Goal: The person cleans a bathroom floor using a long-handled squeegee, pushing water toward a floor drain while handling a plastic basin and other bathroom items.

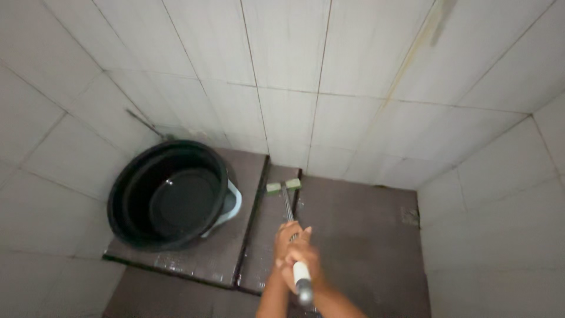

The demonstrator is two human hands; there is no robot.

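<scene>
At the bottom centre of the frame, the left hand (288, 242) and right hand (306, 266) are both clenched on the brush (283, 187) handle (stacked, partly blurred). The brush head sits mid-frame on the dark floor (365, 235), touching the white wall (329, 88). A black bucket (168, 194) stands centre left.

no packages, no labels, no signs, no screens anywhere in view
</scene>
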